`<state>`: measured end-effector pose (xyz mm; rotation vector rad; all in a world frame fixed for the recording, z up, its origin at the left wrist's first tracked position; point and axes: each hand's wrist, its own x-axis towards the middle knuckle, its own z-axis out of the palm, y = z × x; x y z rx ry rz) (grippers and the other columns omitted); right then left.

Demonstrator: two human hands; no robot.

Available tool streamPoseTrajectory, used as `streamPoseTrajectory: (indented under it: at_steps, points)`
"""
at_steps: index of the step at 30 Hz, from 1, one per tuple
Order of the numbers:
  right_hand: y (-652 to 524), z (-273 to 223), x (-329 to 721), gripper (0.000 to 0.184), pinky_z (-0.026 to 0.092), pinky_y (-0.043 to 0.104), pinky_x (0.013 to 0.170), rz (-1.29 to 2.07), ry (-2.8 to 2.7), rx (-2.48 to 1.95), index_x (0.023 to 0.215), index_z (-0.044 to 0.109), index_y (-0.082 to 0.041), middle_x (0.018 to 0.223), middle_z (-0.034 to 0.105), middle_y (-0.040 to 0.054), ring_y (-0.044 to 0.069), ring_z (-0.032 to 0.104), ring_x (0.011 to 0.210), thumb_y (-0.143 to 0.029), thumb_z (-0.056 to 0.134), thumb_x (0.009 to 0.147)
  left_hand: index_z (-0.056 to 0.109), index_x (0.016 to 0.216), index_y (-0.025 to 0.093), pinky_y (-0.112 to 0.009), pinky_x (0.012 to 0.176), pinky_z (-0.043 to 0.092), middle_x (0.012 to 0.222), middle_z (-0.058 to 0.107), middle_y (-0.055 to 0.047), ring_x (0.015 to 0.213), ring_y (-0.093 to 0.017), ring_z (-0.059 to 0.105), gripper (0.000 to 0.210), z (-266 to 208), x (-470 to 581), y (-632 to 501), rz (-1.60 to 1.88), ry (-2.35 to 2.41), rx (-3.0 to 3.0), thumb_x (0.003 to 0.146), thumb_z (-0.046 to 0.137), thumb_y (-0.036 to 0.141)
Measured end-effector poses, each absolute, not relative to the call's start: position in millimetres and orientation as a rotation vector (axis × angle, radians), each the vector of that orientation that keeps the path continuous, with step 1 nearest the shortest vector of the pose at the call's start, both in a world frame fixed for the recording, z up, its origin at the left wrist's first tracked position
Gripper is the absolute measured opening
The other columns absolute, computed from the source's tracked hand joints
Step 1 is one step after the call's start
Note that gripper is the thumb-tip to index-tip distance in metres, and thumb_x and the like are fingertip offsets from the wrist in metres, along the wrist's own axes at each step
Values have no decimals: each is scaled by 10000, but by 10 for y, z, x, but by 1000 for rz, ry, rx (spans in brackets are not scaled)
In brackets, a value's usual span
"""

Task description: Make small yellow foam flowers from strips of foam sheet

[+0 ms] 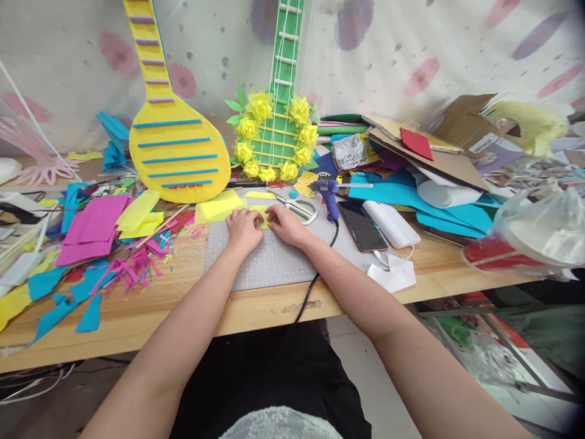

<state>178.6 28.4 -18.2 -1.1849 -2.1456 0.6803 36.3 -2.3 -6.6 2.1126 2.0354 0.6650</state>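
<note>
Both my hands rest on a grey cutting mat (274, 262) on the wooden table (150, 311). My left hand (243, 230) and my right hand (284, 224) pinch a small yellow paper piece (261, 214) between their fingertips, pressing it down on the mat. White-handled scissors (299, 207) lie just beyond my right hand. A blue glue gun (328, 196) stands to the right of them, its black cord running down over the table's front edge.
A yellow paper guitar (176, 152) and a green one ringed with yellow paper flowers (274, 137) lean at the back. Pink, blue and yellow scraps (95, 244) cover the left side. A dark phone (361, 225), a white box, cardboard and plastic bags crowd the right.
</note>
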Motion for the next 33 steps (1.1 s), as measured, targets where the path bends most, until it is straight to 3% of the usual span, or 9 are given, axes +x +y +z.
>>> streamPoseTrajectory:
  at_steps: [4,8,14,18,22,29,33]
  points:
    - [274,-176,1781,283,422,307,790,681,-2158,-1188,980,499,-164,848,598,30,137,536,796,-72,504,712,640,820,260,-403,900,365,988,637,-38,1037,-246,482,318,-45,241,-26,725,2009,2116,687,450,43]
    - [251,-162,1805,312,422,302,790,687,-2143,-1173,1025,489,-165,842,605,26,134,542,779,-71,458,729,635,926,268,-379,923,374,1065,630,-33,1089,-237,465,399,-31,98,2,778,1963,2153,665,457,24]
    - [177,-81,1848,372,409,331,842,431,-2249,-1053,1090,480,-165,955,630,58,192,514,914,-87,478,726,649,936,251,-395,918,348,1068,640,-46,1084,-252,474,203,-61,50,67,722,1989,2219,777,524,230]
    - [134,-59,1786,365,401,356,857,301,-2405,-1034,1116,487,-169,972,627,81,226,498,953,-140,528,754,660,905,246,-389,918,331,1034,651,-45,1062,-239,485,175,-56,89,82,693,1979,2285,794,527,260]
    - [137,-82,1733,338,398,366,846,183,-2420,-1122,1142,490,-144,960,634,107,238,504,930,-113,443,809,671,860,249,-408,930,310,996,659,-54,1042,-238,496,173,-7,114,46,729,1946,2373,808,507,270]
    - [183,-82,1801,373,401,340,842,286,-2318,-1170,1085,532,-177,913,671,66,227,499,963,-24,401,771,684,813,253,-436,952,279,963,679,-52,997,-245,521,204,58,157,-107,620,1868,2500,803,481,237]
    - [195,-93,1845,434,415,329,827,379,-2305,-1130,1129,507,-180,920,668,48,205,526,937,-16,406,740,663,947,245,-407,925,301,949,689,-41,947,-231,553,231,30,148,-118,602,1882,2470,790,493,236]
